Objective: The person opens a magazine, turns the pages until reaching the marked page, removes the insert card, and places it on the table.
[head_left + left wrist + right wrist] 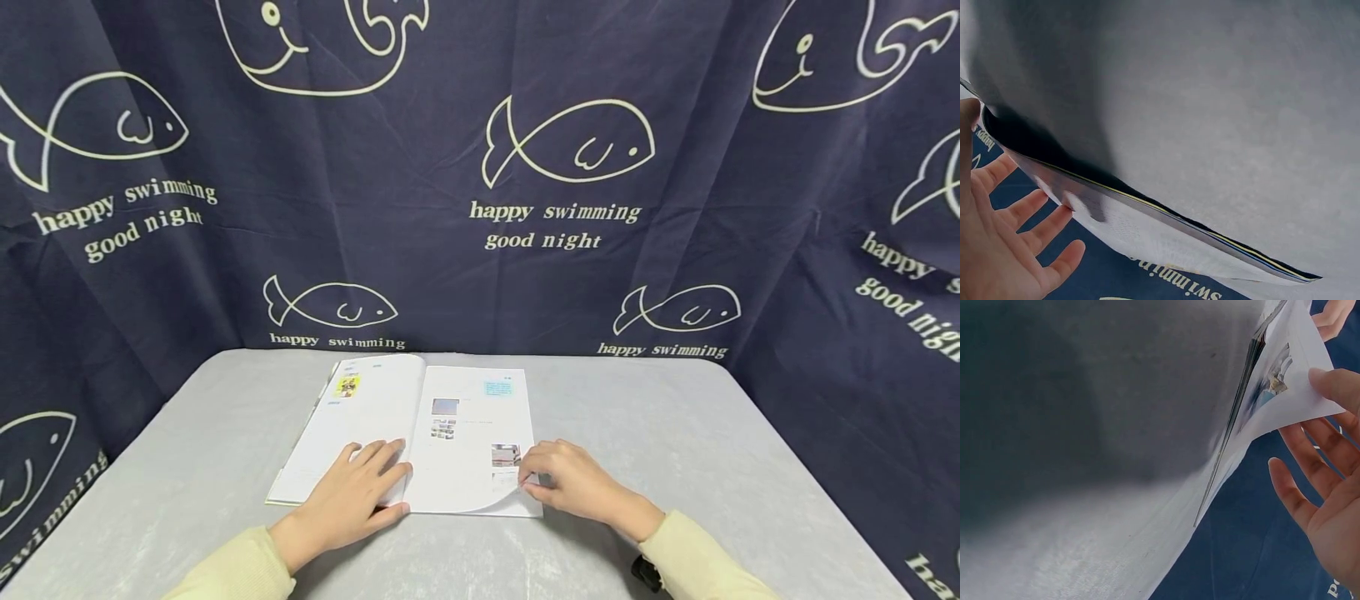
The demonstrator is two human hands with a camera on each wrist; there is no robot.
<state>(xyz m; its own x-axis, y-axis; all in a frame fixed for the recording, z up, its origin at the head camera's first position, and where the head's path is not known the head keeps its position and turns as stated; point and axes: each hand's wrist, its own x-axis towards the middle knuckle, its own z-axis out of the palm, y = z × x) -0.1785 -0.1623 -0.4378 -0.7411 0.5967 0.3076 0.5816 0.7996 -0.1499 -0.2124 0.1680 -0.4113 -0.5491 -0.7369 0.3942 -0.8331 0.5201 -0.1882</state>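
An open book [375, 408] lies on the grey table, its white pages carrying small pictures and text. My left hand [348, 496] rests on the lower part of the left page by the spine, fingers extended. At the lower right corner, my right hand [570, 479] pinches a page [472, 479], whose bottom edge curls up off the sheets beneath. The right wrist view shows the thumb on one face of the lifted page [1300, 381], with fingers behind it. In the left wrist view, the book's lower edge [1166, 215] runs beside the spread fingers [1054, 228].
The grey table [645, 417] extends on both sides of the book. Behind it hangs a dark blue curtain [435, 275] with white fish drawings and lettering. A dark object [647, 573] shows at the right sleeve.
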